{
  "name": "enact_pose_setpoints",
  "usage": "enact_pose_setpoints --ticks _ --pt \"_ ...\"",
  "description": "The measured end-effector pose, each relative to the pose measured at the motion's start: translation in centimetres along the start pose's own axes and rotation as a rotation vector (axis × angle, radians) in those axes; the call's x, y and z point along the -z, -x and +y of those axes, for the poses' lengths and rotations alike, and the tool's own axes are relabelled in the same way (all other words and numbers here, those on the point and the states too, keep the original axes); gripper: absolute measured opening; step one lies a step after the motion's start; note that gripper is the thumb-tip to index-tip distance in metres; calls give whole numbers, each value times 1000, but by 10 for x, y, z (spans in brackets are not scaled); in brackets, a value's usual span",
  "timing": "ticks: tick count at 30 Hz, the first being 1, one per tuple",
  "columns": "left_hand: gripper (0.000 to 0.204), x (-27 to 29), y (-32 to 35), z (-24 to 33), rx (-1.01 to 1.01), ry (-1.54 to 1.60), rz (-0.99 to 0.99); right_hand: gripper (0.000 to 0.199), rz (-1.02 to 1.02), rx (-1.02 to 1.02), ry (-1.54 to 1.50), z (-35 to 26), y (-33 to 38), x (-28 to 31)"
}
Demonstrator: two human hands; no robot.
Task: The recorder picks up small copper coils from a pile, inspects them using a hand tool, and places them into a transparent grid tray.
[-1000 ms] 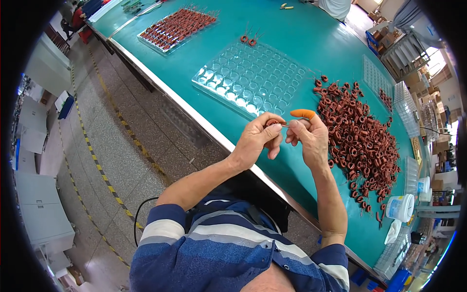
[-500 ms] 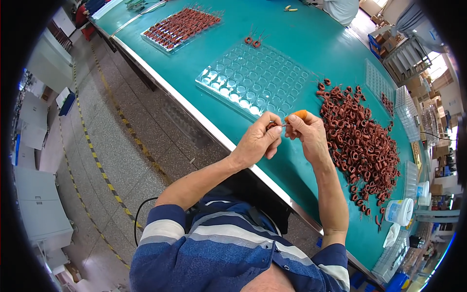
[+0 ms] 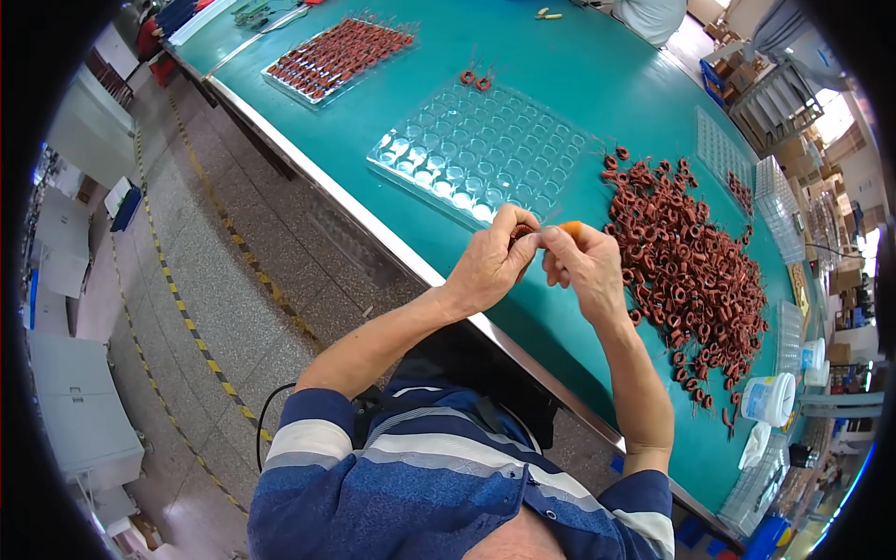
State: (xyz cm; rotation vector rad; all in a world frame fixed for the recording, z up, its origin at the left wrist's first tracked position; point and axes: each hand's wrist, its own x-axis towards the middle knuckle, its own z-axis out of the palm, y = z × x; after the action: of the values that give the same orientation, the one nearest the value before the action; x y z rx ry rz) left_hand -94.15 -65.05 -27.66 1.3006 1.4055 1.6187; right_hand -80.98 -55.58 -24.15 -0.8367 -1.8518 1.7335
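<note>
both hands up over the near edge of the long teal worktop [image 3: 597,75]. the left hand [image 3: 492,263] pinches a small reddish-brown wound ring coil [image 3: 522,231] at its fingertips, and the right hand [image 3: 581,263] meets it, fingers closed on a short orange-handled tool [image 3: 568,227]. just beyond the hands lies a clear plastic blister tray with rows of round pockets [image 3: 481,149], two loose coils [image 3: 475,79] at its far edge. right of the tray sprawls a big heap of the same reddish-brown coils [image 3: 686,271], crowding that side. far left of the tray sits a second tray filled with coils [image 3: 336,54]. a white plastic tub [image 3: 767,399] stands past the heap. bare teal surface shows between tray and heap.
</note>
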Motion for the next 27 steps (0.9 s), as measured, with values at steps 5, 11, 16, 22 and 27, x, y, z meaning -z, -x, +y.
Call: enact_pose_setpoints --ticks 5,11,16,22,27 --pt "27 16 -7 6 -20 -10 -308 23 -117 -164 -256 0 0 17" --pt "31 27 -24 29 -138 -422 -457 23 -222 -296 -344 -3 -7 32" --pt "31 22 -26 23 -143 -459 -414 22 -41 -135 -71 -4 0 25" --pt "27 6 -20 13 -20 195 -242 19 135 123 7 -13 8 17" --pt "24 3 -13 3 22 607 -202 18 32 111 -104 -11 -1 13"
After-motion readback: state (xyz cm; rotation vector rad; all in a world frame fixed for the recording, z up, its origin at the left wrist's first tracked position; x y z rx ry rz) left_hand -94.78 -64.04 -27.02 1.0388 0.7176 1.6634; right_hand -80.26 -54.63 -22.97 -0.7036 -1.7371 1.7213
